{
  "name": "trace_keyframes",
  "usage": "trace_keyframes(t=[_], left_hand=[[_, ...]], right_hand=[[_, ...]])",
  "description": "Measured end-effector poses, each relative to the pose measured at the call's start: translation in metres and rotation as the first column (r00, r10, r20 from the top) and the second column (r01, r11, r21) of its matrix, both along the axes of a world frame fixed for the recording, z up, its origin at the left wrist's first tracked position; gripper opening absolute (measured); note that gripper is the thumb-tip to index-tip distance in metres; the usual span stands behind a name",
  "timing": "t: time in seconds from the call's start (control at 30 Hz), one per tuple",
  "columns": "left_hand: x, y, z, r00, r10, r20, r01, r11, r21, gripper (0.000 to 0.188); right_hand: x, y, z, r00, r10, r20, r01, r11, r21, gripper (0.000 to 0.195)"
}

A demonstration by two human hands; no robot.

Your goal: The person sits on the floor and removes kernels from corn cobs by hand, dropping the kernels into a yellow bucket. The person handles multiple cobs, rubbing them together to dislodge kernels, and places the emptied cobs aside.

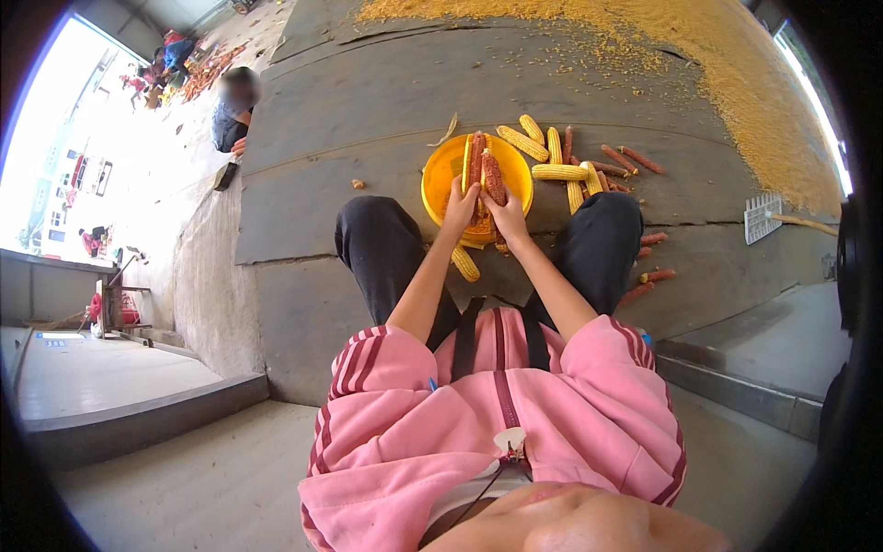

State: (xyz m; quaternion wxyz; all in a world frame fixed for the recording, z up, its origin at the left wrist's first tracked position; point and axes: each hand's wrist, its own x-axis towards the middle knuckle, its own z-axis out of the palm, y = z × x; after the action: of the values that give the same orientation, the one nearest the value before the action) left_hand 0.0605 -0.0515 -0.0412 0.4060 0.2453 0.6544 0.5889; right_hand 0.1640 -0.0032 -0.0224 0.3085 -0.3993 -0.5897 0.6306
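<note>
Both hands are over a yellow plastic basin (pixel 436 181) that stands between my knees. My left hand (pixel 461 205) grips a partly shelled corn ear (pixel 476 155), with bare reddish cob showing and yellow kernels along its side. In my right hand (pixel 506 212) is another corn cob (pixel 492 174), mostly bare and reddish, held close beside the first. Both point away from me. My fingers partly hide their lower ends and the contents of the basin. A yellow ear (pixel 465 264) lies on the floor just below the basin.
Several unshelled ears (pixel 522 143) and bare cobs (pixel 641 160) lie right of the basin. Loose kernels (pixel 766 90) spread across the far right floor, near a white rake head (pixel 764 218). At left, a person (pixel 231 127) is beside the dark floor sheet's edge; other people (pixel 178 52) are farther back.
</note>
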Motion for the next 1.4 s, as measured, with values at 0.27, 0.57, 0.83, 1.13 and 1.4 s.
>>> trace_keyframes(t=[0.27,0.57,0.83,1.13,1.4], left_hand=[[-0.007,-0.008,-0.012,0.940,0.096,0.329,-0.123,0.990,0.063,0.076],[0.002,-0.011,-0.018,0.961,-0.022,0.275,-0.012,0.993,0.120,0.053],[0.017,-0.008,-0.008,0.861,-0.060,0.505,-0.012,0.990,0.138,0.035],[0.020,-0.003,-0.019,0.819,-0.075,0.569,0.027,0.995,0.093,0.027],[0.019,-0.003,-0.015,0.793,-0.031,0.609,0.016,0.999,0.031,0.027]], right_hand=[[0.031,0.028,-0.021,0.941,-0.318,0.118,0.326,0.944,-0.051,0.035],[0.046,0.038,-0.042,0.907,-0.376,0.192,0.399,0.912,-0.098,0.030],[0.053,0.042,-0.046,0.939,-0.260,0.226,0.306,0.930,-0.202,0.034],[0.047,0.048,-0.074,0.934,-0.314,0.172,0.339,0.929,-0.147,0.029],[0.048,0.053,-0.093,0.937,-0.322,0.135,0.340,0.929,-0.144,0.026]])
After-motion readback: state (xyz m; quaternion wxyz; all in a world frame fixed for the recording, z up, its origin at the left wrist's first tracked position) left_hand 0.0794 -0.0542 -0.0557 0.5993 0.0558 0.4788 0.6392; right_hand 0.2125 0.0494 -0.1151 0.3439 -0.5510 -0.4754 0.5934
